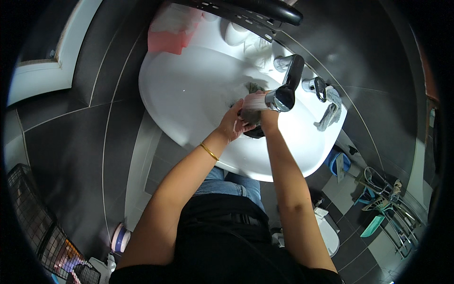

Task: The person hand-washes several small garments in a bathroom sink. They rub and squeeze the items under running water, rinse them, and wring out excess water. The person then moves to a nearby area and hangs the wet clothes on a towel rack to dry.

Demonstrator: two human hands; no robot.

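Under the running tap point(282, 97) a dark wet cloth point(251, 116) is bunched between my hands, over the white washbasin point(184, 88). My left hand point(232, 122) grips it from the left, thumb above and wet fingers beneath. My right hand point(267, 115) holds it from the right, partly hidden behind the spout and the stream of water. Dark folds show above and below the hands; the cloth's exact kind is unclear. Dark specks lie on the basin beside it.
A grey cloth point(331, 108) hangs over the basin's right rim, beside a chrome fitting point(314, 85). A pink bag point(166, 41) and a white container point(236, 34) stand along the back. A black perforated shelf point(234, 16) overhangs them. A wire basket point(35, 216) sits lower left.
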